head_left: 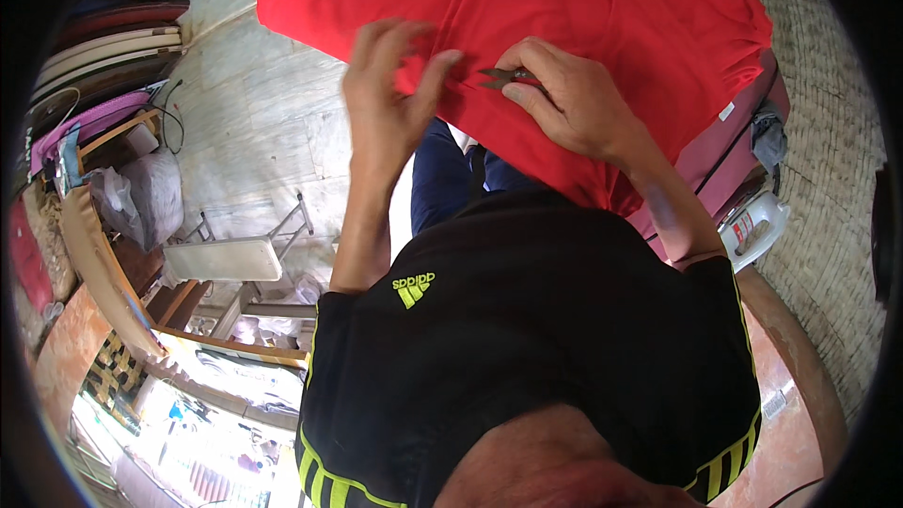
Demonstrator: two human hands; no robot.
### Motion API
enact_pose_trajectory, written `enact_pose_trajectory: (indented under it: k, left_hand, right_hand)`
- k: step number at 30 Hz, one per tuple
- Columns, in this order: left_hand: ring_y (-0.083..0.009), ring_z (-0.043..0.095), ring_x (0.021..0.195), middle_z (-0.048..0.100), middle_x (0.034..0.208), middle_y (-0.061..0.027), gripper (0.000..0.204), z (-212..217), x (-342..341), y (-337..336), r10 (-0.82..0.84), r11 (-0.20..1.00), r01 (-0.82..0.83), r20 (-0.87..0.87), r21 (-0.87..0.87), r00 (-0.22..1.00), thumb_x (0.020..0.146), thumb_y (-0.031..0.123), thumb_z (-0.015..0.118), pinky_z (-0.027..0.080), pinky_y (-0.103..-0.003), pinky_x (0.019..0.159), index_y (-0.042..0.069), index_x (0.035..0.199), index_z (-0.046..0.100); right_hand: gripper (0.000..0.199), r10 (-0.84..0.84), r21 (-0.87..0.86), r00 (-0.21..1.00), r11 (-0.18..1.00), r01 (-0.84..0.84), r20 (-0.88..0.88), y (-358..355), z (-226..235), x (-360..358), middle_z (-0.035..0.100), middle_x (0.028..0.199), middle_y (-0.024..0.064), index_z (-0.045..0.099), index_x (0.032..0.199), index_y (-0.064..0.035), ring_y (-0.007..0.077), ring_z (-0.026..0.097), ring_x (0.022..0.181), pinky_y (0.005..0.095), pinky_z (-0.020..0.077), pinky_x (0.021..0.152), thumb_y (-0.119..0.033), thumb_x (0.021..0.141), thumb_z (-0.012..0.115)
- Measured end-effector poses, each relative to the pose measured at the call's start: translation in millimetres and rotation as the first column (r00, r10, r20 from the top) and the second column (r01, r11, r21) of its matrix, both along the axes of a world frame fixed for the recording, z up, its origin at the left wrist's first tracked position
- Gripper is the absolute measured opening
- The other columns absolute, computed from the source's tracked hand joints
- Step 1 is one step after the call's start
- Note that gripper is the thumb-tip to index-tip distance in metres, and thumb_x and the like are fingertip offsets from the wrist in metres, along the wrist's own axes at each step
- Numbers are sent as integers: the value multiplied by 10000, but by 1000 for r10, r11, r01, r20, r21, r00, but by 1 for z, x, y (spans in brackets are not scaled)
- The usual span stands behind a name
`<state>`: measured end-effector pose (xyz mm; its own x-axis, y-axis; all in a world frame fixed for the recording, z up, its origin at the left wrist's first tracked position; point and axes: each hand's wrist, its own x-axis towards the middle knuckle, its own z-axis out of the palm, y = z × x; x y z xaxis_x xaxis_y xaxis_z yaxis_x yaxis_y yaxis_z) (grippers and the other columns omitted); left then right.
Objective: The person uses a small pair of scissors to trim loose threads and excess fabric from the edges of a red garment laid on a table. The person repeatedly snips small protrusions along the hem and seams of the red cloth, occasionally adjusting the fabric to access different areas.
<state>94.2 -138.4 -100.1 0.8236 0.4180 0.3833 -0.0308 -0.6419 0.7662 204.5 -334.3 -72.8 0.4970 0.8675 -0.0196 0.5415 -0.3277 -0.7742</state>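
Observation:
A wide red cloth (602, 0) is spread out in front of me, with several creases running through it. My right hand (578, 99) is closed around a small pair of thread snips (500, 77); the dark pointed blades are apart and face left, just over the cloth. Across from the tips, my left hand (384, 94) is raised at the cloth's left edge. Its thumb stands away from the fingers, which are slightly blurred, and I see nothing held in it. Whether the left fingertips touch the fabric, I cannot tell.
A pink-covered surface (701, 141) shows under the cloth at the right. Beside it are a white and grey iron-like appliance (752, 229) and a patterned mat (809, 113). On the left are a small white folding table (226, 260), plastic bags (155, 193) and stacked boards (113, 52) over a tiled floor (273, 122).

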Motion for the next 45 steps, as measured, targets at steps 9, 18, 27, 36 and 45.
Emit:
enact_pose_trajectory:
  k: [9, 18, 27, 36, 45]
  left_hand:
    - [-95, 644, 706, 696, 789, -65, 36, -41, -20, 62, 262, 959, -258, 16, -121, 965, 841, 1, 731, 509, -261, 641, -6, 875, 721]
    - [-321, 583, 1156, 602, 1203, -167, 436, -4, -14, 30, -25, 999, 25, 14, 37, 1000, 771, -30, 739, 475, -407, 983, 84, 1186, 670]
    - [-179, 659, 827, 664, 920, -104, 134, -28, -5, 47, 195, 980, -196, 77, 8, 978, 851, -22, 712, 526, -296, 711, 32, 974, 712]
    - [-341, 608, 787, 577, 880, -164, 287, -54, -49, 64, 396, 912, -388, -40, 135, 917, 763, -143, 606, 493, -404, 640, 16, 997, 650]
    - [-332, 569, 1075, 604, 1153, -123, 299, -36, 2, 27, 4, 969, -24, 79, 246, 997, 779, 21, 736, 478, -426, 905, 79, 1068, 686]
  right_hand:
    - [171, -79, 23, 996, 997, 80, -45, -3, -5, 0, 674, 925, 100, 601, 1076, -52, 239, 666, 822, 347, 508, 723, -132, 929, 633]
    - [191, -62, 28, 982, 997, 68, -178, 0, -1, 12, 671, 897, 97, 600, 1050, -54, 239, 660, 788, 347, 509, 699, -175, 916, 663]
    - [322, -135, 82, 987, 986, 143, -89, -22, -12, 20, 660, 919, 36, 618, 1052, -44, 112, 604, 788, 268, 480, 695, -161, 812, 798]
    - [262, -168, 101, 975, 978, 184, -144, -23, -12, 9, 661, 882, 88, 633, 989, -22, 162, 653, 754, 292, 528, 675, -116, 800, 787]
    - [259, -151, 241, 979, 953, 181, -137, -18, -29, 23, 687, 881, 85, 628, 955, -9, 116, 641, 752, 265, 497, 641, -102, 780, 794]
